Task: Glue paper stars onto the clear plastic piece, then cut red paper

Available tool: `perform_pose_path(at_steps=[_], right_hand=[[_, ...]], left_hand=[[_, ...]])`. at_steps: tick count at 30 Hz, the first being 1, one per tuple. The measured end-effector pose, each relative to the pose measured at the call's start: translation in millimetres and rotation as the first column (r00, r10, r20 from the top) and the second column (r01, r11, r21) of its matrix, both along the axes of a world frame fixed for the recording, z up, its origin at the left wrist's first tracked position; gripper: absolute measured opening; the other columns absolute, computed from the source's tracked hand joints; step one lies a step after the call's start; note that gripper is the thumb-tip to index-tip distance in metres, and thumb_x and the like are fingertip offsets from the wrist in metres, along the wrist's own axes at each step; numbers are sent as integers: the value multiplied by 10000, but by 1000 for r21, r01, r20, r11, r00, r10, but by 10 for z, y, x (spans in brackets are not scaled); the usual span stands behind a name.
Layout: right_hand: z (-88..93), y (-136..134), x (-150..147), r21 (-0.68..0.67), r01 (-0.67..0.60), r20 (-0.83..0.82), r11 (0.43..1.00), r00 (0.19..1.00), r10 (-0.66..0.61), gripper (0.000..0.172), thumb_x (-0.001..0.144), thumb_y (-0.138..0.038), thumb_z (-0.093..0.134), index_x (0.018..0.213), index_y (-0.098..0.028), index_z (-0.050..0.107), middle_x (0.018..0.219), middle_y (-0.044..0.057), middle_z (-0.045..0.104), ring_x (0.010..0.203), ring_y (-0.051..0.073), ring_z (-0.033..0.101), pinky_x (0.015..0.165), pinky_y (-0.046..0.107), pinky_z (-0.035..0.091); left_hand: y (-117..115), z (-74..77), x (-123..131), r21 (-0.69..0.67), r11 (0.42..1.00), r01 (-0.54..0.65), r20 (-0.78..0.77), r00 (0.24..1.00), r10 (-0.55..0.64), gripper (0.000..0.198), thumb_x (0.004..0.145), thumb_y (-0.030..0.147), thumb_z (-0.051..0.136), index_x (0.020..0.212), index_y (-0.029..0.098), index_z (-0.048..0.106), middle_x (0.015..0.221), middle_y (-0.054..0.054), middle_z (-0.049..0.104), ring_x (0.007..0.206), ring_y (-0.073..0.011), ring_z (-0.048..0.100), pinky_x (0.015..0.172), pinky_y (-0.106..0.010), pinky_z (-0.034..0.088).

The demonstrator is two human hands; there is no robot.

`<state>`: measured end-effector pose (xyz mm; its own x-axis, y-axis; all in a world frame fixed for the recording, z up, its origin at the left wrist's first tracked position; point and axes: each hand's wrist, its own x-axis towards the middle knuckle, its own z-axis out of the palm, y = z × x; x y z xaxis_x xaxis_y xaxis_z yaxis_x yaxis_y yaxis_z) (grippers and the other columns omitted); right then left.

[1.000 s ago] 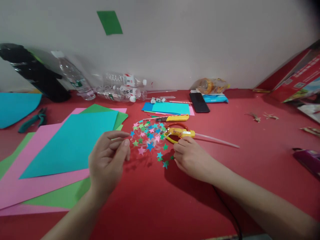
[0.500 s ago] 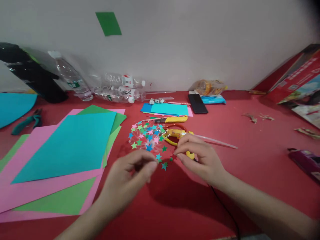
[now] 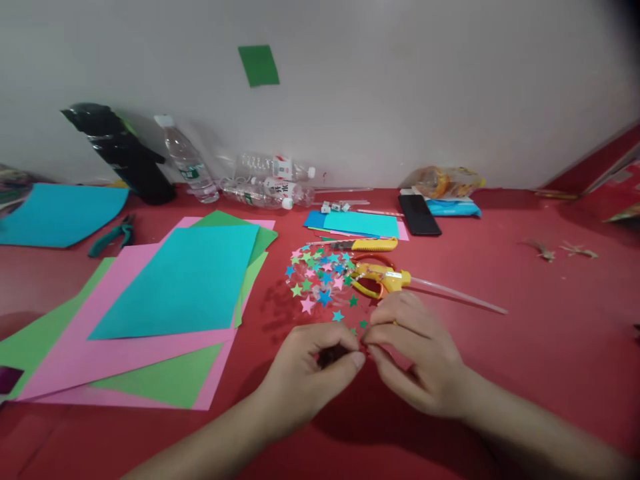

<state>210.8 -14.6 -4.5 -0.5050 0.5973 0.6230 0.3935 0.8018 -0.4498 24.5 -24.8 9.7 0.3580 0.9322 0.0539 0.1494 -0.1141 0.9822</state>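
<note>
My left hand (image 3: 320,370) has thumb and forefinger pinched, just in front of a cluster of small paper stars (image 3: 325,267). My right hand (image 3: 417,353) almost meets it, its fingertips closed together too. Whatever is between the fingers is too small or hidden to make out. The stars are pink, blue and green, and clear plastic shows among them. A few, such as a light-blue star (image 3: 338,316), lie nearer the hands. Behind my right hand is a yellow glue gun (image 3: 395,279) with a clear glue stick (image 3: 460,295), overlapping scissors (image 3: 367,288) with red and yellow handles.
Coloured paper sheets (image 3: 180,280) spread over the left. Beyond them lie pliers (image 3: 116,235) and a black bottle (image 3: 123,157). Clear plastic bottles (image 3: 273,190) line the wall. A box cutter (image 3: 373,245), paper strips (image 3: 360,224) and phone (image 3: 420,215) are behind the stars.
The view has turned left, so the scene sits farther right. My hands have come closer together, fingertips nearly touching. A pink star now shows at the cluster's near edge.
</note>
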Motion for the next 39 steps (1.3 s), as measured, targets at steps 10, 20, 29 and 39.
perform_pose_path(at_steps=[10, 20, 29, 39], right_hand=[[165, 252, -108, 0, 273, 238, 962, 934, -265, 325, 957, -321, 481, 1255, -199, 519, 1215, 149, 611, 1017, 278, 639, 769, 409, 550], [170, 556, -280, -163, 332, 262, 929, 922, -284, 383, 956, -409, 491, 1279, -205, 469, 1281, 154, 571, 1090, 304, 617, 841, 437, 529], [90, 907, -331, -314, 207, 60, 926, 978, -198, 264, 973, -344, 457, 1174, -187, 527, 1192, 123, 638, 1122, 244, 598, 936, 398, 472], [113, 1084, -452, -353, 80, -74, 932, 991, -112, 227, 964, -311, 447, 1117, -174, 545, 1110, 104, 655, 1033, 197, 631, 852, 325, 505]], left_hand=[[676, -148, -638, -267, 829, -491, 434, 707, 558, 88, 680, 177, 680, 621, 193, 617, 1018, -35, 676, 1021, -169, 598, 792, -225, 480], [737, -129, -573, -594, 793, -138, 537, 665, 518, 130, 679, 153, 639, 582, 188, 560, 622, 24, 568, 671, -115, 602, 721, -277, 542], [654, -68, -581, -632, 761, -148, 479, 697, 533, 109, 678, 125, 626, 581, 168, 602, 639, 5, 607, 574, -96, 572, 571, -225, 521], [640, -113, -604, -591, 783, -196, 442, 733, 517, 80, 594, 124, 692, 580, 158, 621, 606, 34, 556, 597, -80, 540, 596, -187, 512]])
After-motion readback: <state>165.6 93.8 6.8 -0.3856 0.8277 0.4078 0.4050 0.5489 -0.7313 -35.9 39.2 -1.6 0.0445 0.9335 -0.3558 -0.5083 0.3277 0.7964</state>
